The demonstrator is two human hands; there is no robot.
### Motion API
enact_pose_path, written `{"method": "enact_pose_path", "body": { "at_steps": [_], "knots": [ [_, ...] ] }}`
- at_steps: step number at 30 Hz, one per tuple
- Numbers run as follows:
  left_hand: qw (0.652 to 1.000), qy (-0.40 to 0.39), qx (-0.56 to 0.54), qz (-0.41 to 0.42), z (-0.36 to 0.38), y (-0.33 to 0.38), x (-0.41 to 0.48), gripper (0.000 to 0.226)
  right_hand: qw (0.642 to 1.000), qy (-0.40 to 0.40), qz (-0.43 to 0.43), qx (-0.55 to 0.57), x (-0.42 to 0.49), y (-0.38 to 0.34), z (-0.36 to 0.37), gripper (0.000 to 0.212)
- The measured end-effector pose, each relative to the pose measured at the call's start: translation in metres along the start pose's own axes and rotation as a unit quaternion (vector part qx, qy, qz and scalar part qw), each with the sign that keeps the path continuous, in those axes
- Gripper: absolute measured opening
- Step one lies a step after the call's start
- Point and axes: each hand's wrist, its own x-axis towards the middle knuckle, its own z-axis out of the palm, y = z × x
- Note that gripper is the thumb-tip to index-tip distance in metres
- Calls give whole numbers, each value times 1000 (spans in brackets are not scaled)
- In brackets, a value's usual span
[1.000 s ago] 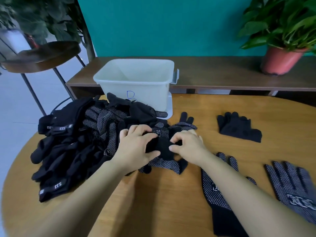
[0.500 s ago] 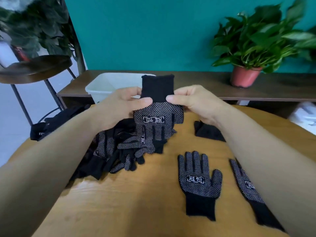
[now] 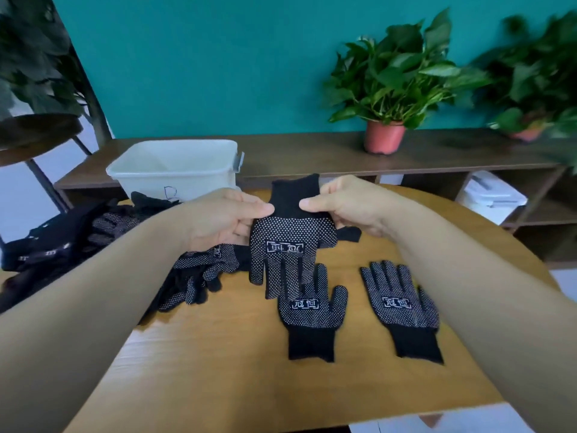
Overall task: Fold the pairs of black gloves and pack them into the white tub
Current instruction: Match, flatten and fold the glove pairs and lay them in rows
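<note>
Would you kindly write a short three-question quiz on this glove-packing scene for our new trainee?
1. True or false: the held glove hangs with its fingers pointing up.
2. Which part of it do the left hand and the right hand pinch? A: fingertips. B: cuff. C: thumb.
3. How many flat gloves lie on the table with their cuffs toward the person?

Key: 1 false, the fingers hang down; 2 B; 3 two.
</note>
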Motion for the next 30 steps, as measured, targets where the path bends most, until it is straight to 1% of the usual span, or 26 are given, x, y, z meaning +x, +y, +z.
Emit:
{"method": "enact_pose_path", "body": {
  "at_steps": [3,6,9,12,16,22,27,30],
  "knots": [
    [1000,5,6,-10,8,-8,15,18,1000,17,18,5,5,17,-9,33],
    [999,11,29,-15,14,-19,37,15,999,27,38,3,14,33,-15,38],
    [999,28,29,-23,18,-26,65,12,997,38,59,9,28,47,-23,35],
    [998,31,38,-27,16,-29,92,11,996,44,76,17,46,56,-29,27],
    [998,43,51,-18,9,-29,119,13,994,74,76,23,71,63,-35,22],
    [995,42,88,15,6,-32,126,15,995,83,61,-2,79,67,-40,25],
    [994,62,75,50,3,-22,131,14,994,99,41,15,84,56,-44,19],
    [993,69,80,53,2,-15,132,13,994,106,37,12,85,53,-45,17]
  ]
}}
